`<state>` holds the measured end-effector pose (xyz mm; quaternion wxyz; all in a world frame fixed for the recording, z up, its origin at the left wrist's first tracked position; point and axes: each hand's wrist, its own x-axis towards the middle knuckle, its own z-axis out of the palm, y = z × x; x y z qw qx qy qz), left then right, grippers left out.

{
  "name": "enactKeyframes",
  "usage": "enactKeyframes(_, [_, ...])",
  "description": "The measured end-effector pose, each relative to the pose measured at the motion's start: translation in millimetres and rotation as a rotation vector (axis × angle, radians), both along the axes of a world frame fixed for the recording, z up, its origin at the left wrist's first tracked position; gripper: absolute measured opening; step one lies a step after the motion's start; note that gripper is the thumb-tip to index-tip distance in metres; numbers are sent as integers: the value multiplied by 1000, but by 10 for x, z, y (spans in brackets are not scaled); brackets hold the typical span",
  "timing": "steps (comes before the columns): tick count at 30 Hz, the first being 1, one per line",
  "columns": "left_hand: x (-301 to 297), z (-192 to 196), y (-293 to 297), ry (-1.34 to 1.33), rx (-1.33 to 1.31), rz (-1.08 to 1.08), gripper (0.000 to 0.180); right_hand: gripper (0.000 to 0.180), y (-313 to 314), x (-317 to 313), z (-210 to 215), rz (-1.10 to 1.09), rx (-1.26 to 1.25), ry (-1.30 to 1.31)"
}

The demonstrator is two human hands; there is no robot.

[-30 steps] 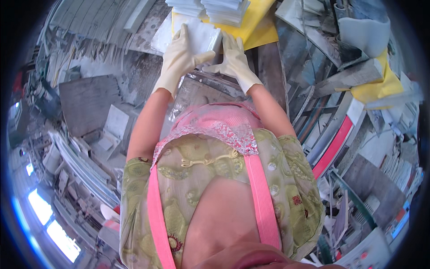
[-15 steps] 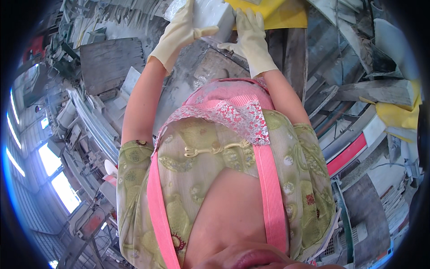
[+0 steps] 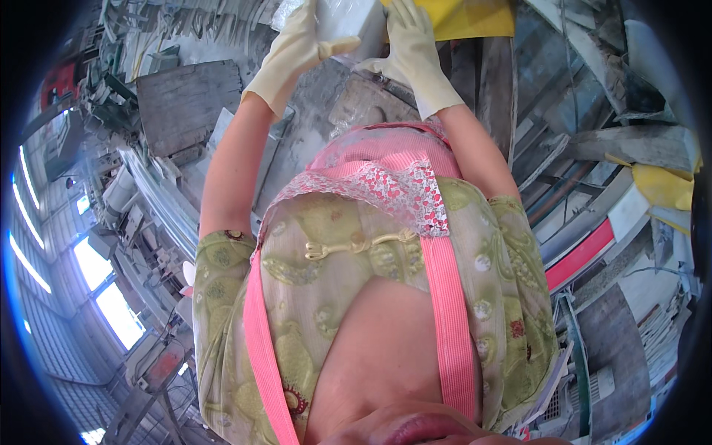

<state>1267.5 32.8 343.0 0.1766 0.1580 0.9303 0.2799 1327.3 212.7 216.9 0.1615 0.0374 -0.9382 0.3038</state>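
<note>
Both my hands wear cream rubber gloves and reach out to the top of the view. My left hand [image 3: 293,52] grips the left side of a white plastic-wrapped block [image 3: 345,18], its thumb lying across the block's lower edge. My right hand [image 3: 415,55] holds the block's right side, fingers pointing up. The block's upper part is cut off by the frame. Just right of it lies a yellow sheet [image 3: 475,18]. My green patterned top and pink apron fill the middle of the view.
A grey worktop [image 3: 356,104] lies under my hands. A dark grey slab [image 3: 182,107] stands at the left. Metal frames, a red bar [image 3: 582,252] and another yellow piece [image 3: 664,185] crowd the right. Machinery and bright windows [image 3: 111,304] sit at the left.
The view has tilted, so my hands and the white block have slid toward the top edge. Both hands keep their hold on the block. The stack above it has left the frame.
</note>
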Motion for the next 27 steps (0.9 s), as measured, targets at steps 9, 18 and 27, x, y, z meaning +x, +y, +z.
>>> enactKeyframes(9, [-54,-105,-10,115,11,-42,119,121,-80,8,297,50,-472,75])
enactKeyframes(18, [-25,26,447,218,-431,57,129,137,-204,99,102,-54,-225,-1])
enactKeyframes(27, [-237,121,264,331,-292,-138,114,132,-471,74,364,-241,-246,-246])
